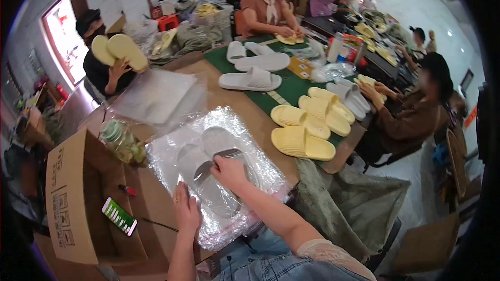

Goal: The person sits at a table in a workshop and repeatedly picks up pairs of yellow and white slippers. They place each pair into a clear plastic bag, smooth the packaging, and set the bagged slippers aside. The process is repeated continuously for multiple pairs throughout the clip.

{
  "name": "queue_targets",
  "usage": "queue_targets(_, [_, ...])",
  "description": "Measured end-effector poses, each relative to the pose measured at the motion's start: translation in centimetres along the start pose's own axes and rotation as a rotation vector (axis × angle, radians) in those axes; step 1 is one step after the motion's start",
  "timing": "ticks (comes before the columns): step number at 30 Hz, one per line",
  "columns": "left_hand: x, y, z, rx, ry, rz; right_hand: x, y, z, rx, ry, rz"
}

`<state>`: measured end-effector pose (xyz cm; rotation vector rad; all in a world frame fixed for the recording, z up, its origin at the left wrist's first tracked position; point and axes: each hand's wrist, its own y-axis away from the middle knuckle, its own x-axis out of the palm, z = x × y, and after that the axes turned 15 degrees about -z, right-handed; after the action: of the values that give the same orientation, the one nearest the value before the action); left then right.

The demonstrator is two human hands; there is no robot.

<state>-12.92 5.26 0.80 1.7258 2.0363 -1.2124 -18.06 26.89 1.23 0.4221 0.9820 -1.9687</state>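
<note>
A pair of grey slippers [217,136] lies under shiny clear film, on a stack of clear plastic bags [265,169] in front of me. My right hand [229,173] is closed, its curled fingers pinching the film of the top bag near the slippers' straps. Resting on the bags' left side, my left hand [186,209] has its fingers stretched out flat and holds nothing. Glare on the film blurs the slippers' lower parts.
An open cardboard box [67,203], a phone [120,216] and a green-lidded jar [122,143] stand at left. Beyond lie plastic sheets [156,96], white slippers [252,79] and yellow slippers [302,144]. Several co-workers handle yellow slippers around the table. Grey-green sacking [354,205] hangs at right.
</note>
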Motion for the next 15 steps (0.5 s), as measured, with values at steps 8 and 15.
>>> queue_targets(8, [0.7, 0.1, 1.1, 0.07, -0.031, 0.018, -13.0, 4.9, -2.3, 0.027, 0.038, 0.158])
queue_targets(15, [0.7, 0.3, 2.0, 0.14, -0.047, 0.015, -34.9, 11.3, -12.5, 0.355, 0.444, -0.564])
